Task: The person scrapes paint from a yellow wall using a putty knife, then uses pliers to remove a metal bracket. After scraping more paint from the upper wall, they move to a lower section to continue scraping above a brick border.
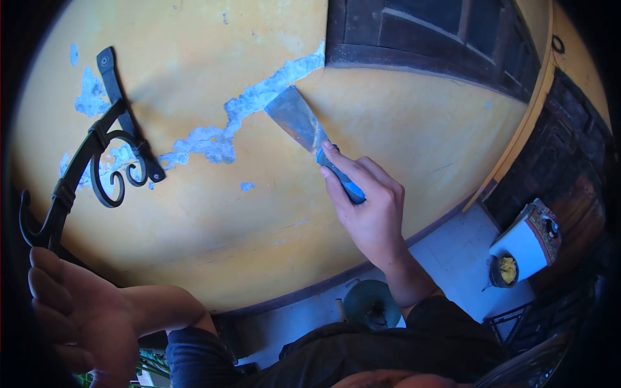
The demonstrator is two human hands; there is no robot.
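Note:
A putty knife (292,116) with a wide metal blade and a blue-black handle is in my right hand (372,200), fingers wrapped round the handle. Its blade edge lies at the lower border of a pale, jagged strip of bare plaster (262,95) on the yellow wall (259,213). At the lower left, my left hand (90,310) is open, palm showing and fingers stretched out. Just above its fingertips is the lower end of a black wrought-iron bracket (81,161) with scrolls, fixed to the wall.
A dark wooden window frame (394,61) sits above right of the bare strip. Below, a green round container (372,304) stands on the floor by the wall. To the right are a white cabinet (521,242), a bowl with yellow contents (504,270) and a dark wooden door (550,149).

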